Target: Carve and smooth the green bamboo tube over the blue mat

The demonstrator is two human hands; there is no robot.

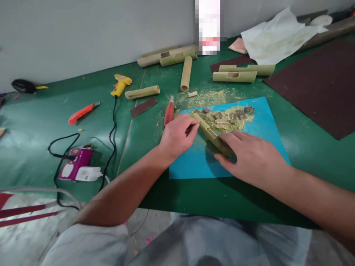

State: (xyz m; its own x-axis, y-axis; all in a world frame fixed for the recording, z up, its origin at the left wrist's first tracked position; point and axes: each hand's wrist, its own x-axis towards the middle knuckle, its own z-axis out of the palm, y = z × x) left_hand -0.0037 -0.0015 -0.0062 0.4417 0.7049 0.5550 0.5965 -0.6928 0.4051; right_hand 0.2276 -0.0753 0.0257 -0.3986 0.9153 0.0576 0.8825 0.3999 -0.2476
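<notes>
Bamboo tube [212, 136] lies on a blue mat [191, 164]; the right hand [249, 157] grasps its near end, the left hand [177, 137] pinches a small tool against it.

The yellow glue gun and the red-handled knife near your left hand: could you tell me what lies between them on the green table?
In the head view, a short bamboo tube and a dark sandpaper strip lie between the glue gun and the knife.

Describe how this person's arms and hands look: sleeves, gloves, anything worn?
Both hands, left hand and right hand, are bare: no gloves, and no rings or watch that I can see. Both forearms are uncovered to the frame edge, so no sleeves show. Light grey clothing covers the lap.
</notes>
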